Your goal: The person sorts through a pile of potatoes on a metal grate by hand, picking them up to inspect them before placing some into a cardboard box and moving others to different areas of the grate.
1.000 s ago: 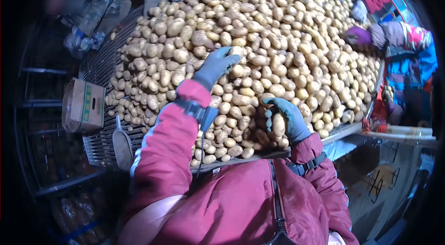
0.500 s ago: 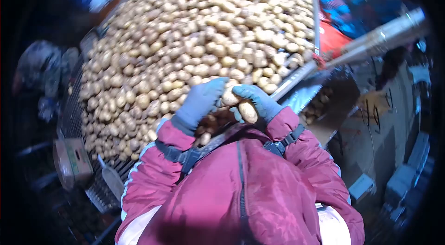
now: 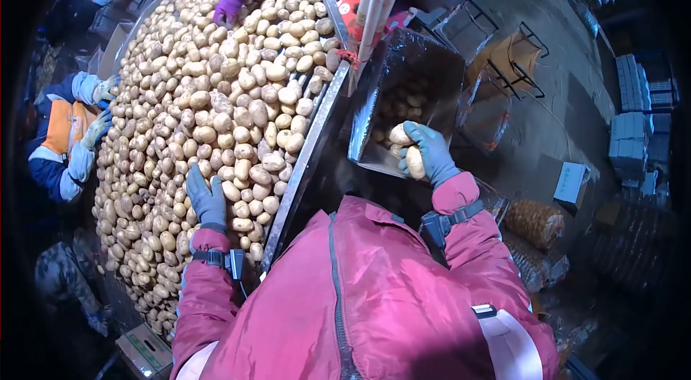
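Swung to shiny-walled box point(image 3: 442, 67): right hand point(image 3: 433, 152), gripping smooth oval potatoes point(image 3: 415, 163) | left hand point(image 3: 207, 203): flat, unclenched

A pale pole point(image 3: 379, 2) slants upward, a red tie point(image 3: 348, 57) near its lower end. Across the floor point(image 3: 568, 103) at right are a black-barred tan panel point(image 3: 502, 56), stacked pale boxes point(image 3: 630, 142), a small pale-topped carton point(image 3: 572, 183) and a bulging net sack point(image 3: 534, 222). A cardboard box point(image 3: 146, 353) sits lower left.

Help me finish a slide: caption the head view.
Gloved right hand holds potatoes at an open box, gloved left hand on the potato heap.
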A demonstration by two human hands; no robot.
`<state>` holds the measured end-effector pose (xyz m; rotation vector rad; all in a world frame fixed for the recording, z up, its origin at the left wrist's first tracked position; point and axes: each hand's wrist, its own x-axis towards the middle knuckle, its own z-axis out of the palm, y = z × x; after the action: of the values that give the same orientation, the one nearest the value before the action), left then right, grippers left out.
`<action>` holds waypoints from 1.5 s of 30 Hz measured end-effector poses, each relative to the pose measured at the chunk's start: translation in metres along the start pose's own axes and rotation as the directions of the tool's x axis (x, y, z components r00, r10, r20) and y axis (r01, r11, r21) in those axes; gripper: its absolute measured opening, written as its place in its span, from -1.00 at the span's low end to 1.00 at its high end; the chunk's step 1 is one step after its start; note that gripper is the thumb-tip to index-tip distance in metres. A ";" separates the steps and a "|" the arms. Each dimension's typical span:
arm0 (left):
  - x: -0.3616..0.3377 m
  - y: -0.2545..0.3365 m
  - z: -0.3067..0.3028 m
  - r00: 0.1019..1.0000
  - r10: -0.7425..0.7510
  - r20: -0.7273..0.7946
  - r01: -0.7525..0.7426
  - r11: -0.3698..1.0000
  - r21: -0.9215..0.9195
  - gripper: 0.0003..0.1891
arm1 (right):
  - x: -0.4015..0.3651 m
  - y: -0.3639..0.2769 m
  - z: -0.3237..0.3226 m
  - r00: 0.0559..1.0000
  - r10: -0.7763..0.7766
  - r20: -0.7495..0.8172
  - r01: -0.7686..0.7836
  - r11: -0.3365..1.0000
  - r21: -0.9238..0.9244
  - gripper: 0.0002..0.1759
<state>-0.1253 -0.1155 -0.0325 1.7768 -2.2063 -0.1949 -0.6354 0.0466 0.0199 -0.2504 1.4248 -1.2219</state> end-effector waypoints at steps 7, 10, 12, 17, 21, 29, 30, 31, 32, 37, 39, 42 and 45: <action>0.001 0.002 0.001 1.000 -0.014 0.004 0.014 1.000 0.014 -0.25 | 0.031 0.004 -0.154 0.908 -0.156 -0.389 0.116 0.985 -0.124 -0.53; 0.000 -0.007 0.007 1.000 0.009 -0.021 -0.008 0.997 0.073 -0.26 | 0.030 -0.035 -0.224 0.775 -0.274 -0.569 0.275 0.958 -0.087 -0.56; 0.003 -0.010 0.013 0.997 -0.073 -0.022 0.070 0.992 -0.106 -0.25 | 0.033 -0.044 -0.270 0.614 -0.528 -0.587 0.374 0.849 -0.372 -0.58; -0.004 -0.015 0.041 0.992 -0.112 -0.056 0.116 0.990 0.075 -0.21 | 0.050 -0.074 -0.159 0.903 -0.306 -0.302 0.309 0.950 -0.039 -0.61; -0.010 0.044 0.013 0.969 -0.240 -0.064 0.243 0.968 0.054 -0.12 | 0.028 -0.046 0.071 0.957 -0.098 0.273 0.136 0.983 -0.124 -0.61; -0.051 -0.016 -0.043 0.969 -0.248 -0.017 0.240 0.951 -0.194 -0.44 | 0.017 0.030 0.274 0.745 0.201 0.636 0.058 0.930 -0.362 -0.67; -0.051 -0.052 -0.046 0.969 -0.243 -0.055 0.241 0.970 -0.037 -0.46 | 0.012 0.032 0.290 0.720 0.254 0.646 0.038 0.914 -0.403 -0.69; -0.051 -0.087 -0.051 0.967 -0.237 -0.092 0.247 0.961 0.120 -0.48 | 0.010 0.045 0.301 0.726 0.278 0.629 0.023 0.904 -0.427 -0.68; -0.048 -0.123 -0.057 0.978 -0.141 -0.156 0.198 0.870 0.451 -0.49 | 0.002 0.047 0.310 0.702 0.331 0.631 0.001 0.885 -0.465 -0.68; 0.015 -0.202 -0.121 0.926 -0.300 -0.231 0.371 0.842 0.392 -0.48 | -0.012 0.087 0.323 0.657 0.357 0.663 0.051 0.857 -0.512 -0.69; 0.035 -0.242 -0.116 0.949 -0.235 -0.208 0.308 0.825 0.474 -0.45 | -0.016 0.088 0.324 0.677 0.371 0.636 0.027 0.851 -0.525 -0.69; 0.060 -0.251 -0.135 0.919 -0.366 -0.147 0.372 0.928 0.011 -0.42 | -0.016 0.088 0.323 0.718 0.394 0.573 -0.018 0.834 -0.551 -0.69; 0.055 -0.222 -0.167 0.889 -0.456 -0.035 0.451 0.886 -0.106 -0.50 | -0.009 0.092 0.321 0.743 0.367 0.560 -0.007 0.840 -0.543 -0.70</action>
<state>0.1237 -0.2054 0.0692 2.1864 -1.6751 -0.3370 -0.3231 -0.0727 0.0286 -0.7964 1.0788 -0.4588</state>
